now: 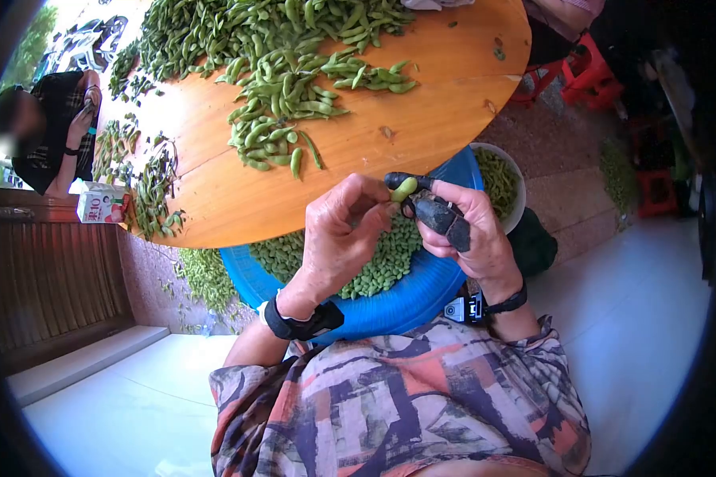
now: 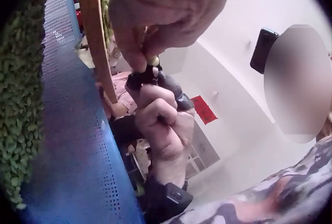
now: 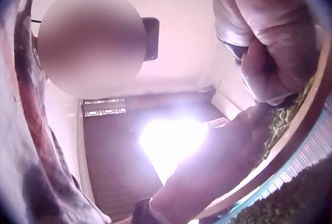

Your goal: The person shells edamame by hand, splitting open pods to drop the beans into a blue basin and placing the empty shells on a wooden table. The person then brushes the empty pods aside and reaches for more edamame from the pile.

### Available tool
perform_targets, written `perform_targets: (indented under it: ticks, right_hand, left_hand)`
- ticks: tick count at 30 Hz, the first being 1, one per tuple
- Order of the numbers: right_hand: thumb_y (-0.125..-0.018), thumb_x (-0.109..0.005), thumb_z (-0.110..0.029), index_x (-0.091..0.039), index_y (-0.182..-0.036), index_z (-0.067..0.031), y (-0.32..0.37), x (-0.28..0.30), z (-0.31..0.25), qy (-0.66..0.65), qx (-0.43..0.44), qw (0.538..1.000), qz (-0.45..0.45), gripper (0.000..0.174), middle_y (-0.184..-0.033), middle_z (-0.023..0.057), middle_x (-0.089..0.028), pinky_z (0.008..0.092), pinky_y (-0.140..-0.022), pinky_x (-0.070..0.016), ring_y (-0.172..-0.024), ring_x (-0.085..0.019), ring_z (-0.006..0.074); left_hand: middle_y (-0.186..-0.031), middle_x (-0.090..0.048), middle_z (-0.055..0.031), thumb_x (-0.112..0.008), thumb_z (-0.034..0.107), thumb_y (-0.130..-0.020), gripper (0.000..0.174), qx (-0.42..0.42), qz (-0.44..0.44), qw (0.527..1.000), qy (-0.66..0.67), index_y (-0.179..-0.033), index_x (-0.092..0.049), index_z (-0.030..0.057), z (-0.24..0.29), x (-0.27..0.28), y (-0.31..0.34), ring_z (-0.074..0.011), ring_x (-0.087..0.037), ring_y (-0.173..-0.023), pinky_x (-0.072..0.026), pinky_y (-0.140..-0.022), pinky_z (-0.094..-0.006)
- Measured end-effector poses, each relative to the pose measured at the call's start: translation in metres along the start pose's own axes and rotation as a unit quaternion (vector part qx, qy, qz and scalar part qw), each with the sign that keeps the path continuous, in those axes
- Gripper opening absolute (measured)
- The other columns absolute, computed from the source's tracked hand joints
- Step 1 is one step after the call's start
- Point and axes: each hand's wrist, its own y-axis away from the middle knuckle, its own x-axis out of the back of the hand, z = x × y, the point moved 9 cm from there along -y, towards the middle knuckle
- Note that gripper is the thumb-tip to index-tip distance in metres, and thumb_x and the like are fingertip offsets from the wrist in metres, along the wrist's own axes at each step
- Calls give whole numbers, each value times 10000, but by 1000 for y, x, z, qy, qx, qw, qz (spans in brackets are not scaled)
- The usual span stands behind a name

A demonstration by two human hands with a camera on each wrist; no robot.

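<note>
In the head view a green pod (image 1: 404, 189) is held between both hands above a blue basket (image 1: 350, 314) of shelled green beans (image 1: 390, 258). The left hand (image 1: 338, 230) pinches the pod's near end between thumb and forefinger. My right hand (image 1: 473, 230), with black coverings on its thumb and finger, grips the other side of the pod. In the left wrist view the left hand (image 2: 166, 16) meets the right hand (image 2: 163, 115) at a small piece of the pod (image 2: 153, 60). The right wrist view shows the right hand (image 3: 264, 37) close up, hiding the pod.
A round wooden table (image 1: 366, 151) carries a large heap of pods (image 1: 286, 79) and a white carton (image 1: 102, 203). At its left sits a person (image 1: 52, 131). A white bowl (image 1: 519, 187) of pods stands right of the basket, with red stools (image 1: 589, 75) beyond.
</note>
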Motion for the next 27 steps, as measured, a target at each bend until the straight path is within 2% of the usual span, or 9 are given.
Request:
perform_targets:
  ticks: [6,10,13,15,17,18,21,23,27]
  right_hand:
    - [-970,-505,-185,-575,-973,-6,3,-1,-11,149,67,986,31,192,-637,-38,-460,173,-457,-333,-539,-428,21]
    - [-955,-489,-147,-594,-980,-4,5,6,1,-47,-4,999,-6,179,-633,-36,-481,176,-453,-335,-535,-439,18]
    - [-939,-489,-112,-601,-978,-2,11,4,2,-100,-49,993,-33,162,-644,-37,-484,193,-466,-350,-551,-458,29]
    - [-923,-500,-88,-605,-973,-1,12,-1,-4,-68,-47,996,-31,146,-653,-38,-481,211,-483,-367,-570,-474,42]
    - [-830,-557,-14,-599,-942,18,13,3,-31,291,54,953,62,123,-683,41,-515,299,-555,-421,-608,-550,183]
    - [-830,-557,-14,-599,-942,18,12,5,-29,291,54,953,64,123,-683,41,-515,299,-555,-421,-608,-550,183]
    - [-695,-560,56,-560,-902,51,19,-15,-45,523,202,827,45,208,-788,210,-513,400,-641,-435,-732,-521,440]
    - [-697,-553,57,-561,-896,49,18,-12,-43,508,201,837,41,199,-779,204,-512,395,-636,-433,-724,-524,429]
    - [-720,-563,38,-584,-898,36,16,1,-36,468,143,871,36,180,-765,184,-525,363,-635,-443,-695,-564,346]
  left_hand:
    - [-802,-640,-55,-633,-34,-883,157,-64,13,998,-25,-1000,-535,2,6,-1,3,-91,-586,-622,-447,-530,-211]
    - [-835,-658,-141,-643,15,-890,244,151,-128,873,446,-1064,-472,29,-21,-33,8,-150,-576,-537,-385,-405,-229]
    - [-856,-652,-120,-638,21,-898,268,159,-179,839,489,-1107,-470,34,-14,-44,11,-147,-586,-566,-400,-428,-226]
    - [-876,-644,-96,-650,55,-907,318,165,-124,917,342,-1164,-465,28,-16,-38,9,-135,-582,-602,-432,-497,-225]
    - [-884,-640,-76,-661,74,-906,350,123,-109,946,278,-1189,-460,30,-16,-39,6,-133,-577,-611,-444,-532,-225]
    - [-892,-636,-56,-673,94,-905,383,78,-93,969,214,-1213,-455,32,-15,-37,3,-130,-572,-620,-456,-566,-226]
    - [-872,-647,-105,-690,104,-888,306,22,-77,997,2,-1132,-530,11,-9,-30,2,-138,-598,-727,-482,-653,-265]
    - [-878,-650,-190,-664,85,-895,203,-4,-58,976,-210,-1054,-598,-22,17,-26,4,-195,-637,-794,-495,-688,-314]
    - [-816,-622,-127,-610,62,-929,197,-175,-41,955,-235,-1096,-629,-39,31,-25,6,-206,-595,-608,-481,-612,-311]
